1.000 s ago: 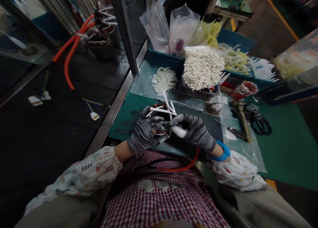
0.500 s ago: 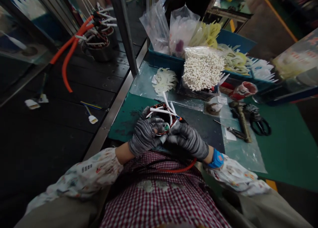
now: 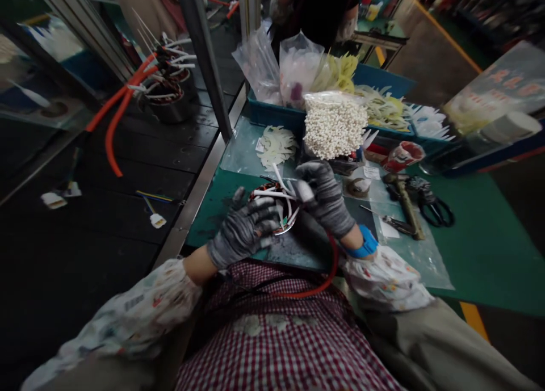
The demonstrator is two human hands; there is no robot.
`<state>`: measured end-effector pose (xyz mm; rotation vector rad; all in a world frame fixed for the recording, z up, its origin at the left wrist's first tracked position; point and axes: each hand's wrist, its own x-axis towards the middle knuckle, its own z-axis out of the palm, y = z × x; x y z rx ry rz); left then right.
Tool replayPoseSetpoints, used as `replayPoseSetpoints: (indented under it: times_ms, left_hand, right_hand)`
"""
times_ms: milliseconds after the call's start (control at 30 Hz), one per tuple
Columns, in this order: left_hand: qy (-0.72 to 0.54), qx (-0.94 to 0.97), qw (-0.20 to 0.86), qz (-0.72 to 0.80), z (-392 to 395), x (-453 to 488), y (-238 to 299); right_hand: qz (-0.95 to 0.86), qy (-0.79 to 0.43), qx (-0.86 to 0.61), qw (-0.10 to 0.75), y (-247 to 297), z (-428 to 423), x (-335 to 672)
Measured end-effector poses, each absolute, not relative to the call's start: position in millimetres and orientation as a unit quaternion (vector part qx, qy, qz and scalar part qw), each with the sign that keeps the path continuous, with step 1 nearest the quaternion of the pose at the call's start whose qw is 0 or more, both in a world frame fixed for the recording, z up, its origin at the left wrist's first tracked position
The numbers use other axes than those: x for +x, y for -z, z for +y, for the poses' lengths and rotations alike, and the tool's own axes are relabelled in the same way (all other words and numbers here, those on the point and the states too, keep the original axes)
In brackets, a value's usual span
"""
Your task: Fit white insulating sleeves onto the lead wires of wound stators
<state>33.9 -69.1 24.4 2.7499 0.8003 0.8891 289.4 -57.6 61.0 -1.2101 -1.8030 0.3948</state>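
Note:
A wound motor stator [image 3: 284,227] with copper windings and white sleeved leads [image 3: 272,194] sits on the bench in front of me. Over its left side lies my left hand [image 3: 244,229], in a grey striped glove, fingers stretched and thumb apart. My right hand [image 3: 326,198], gloved alike, has its fingers curled at the stator's upper right, around the ends of the leads; the fingertips are slightly blurred. A small green and white piece shows inside the stator's near rim. From below my right wrist, an orange-red sleeved cable [image 3: 334,260] loops down towards my apron.
Behind the stator lie a bag of white beadlike pieces [image 3: 334,127], pale strips [image 3: 277,146] and a blue bin [image 3: 275,108]. To the right are a hammer [image 3: 406,206], scissors [image 3: 436,211] and a red-white roll [image 3: 403,155]. A metal post [image 3: 208,62] rises left; another person stands beyond.
My right hand has moved up and away from the stator's near rim to the leads at its upper right. My left hand has loosened and its fingers have straightened.

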Motion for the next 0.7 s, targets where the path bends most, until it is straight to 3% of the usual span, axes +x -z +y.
replayPoseSetpoints:
  times_ms: [67, 167, 367, 500, 600, 700]
  left_hand:
    - [-0.274, 0.921, 0.049, 0.272, -64.1, 23.9, -30.0]
    - [-0.239, 0.939, 0.038, 0.245, -55.9, 16.8, -46.6]
    - [-0.173, 0.968, -0.06, 0.174, -55.2, 18.6, -72.1]
    - [-0.216, 0.948, -0.135, 0.192, -70.8, 11.4, -58.1]
    - [-0.273, 0.93, -0.132, 0.209, -76.4, 8.4, -38.2]
    - [-0.314, 0.914, -0.1, 0.235, -73.9, 13.1, -30.0]
  right_hand:
    - [-0.73, -0.175, -0.518, 0.41, -57.1, -63.4, 296.8]
    - [-0.784, -0.231, -0.505, 0.277, -56.2, -53.8, 299.3]
    - [-0.874, -0.3, -0.351, 0.151, -76.6, 18.1, 293.9]
    - [-0.893, -0.225, -0.329, 0.21, -78.6, 26.1, 300.0]
    - [-0.835, -0.02, -0.462, 0.298, -82.6, 17.5, 319.4]
    - [-0.751, 0.101, -0.569, 0.32, -97.2, 20.7, 336.6]
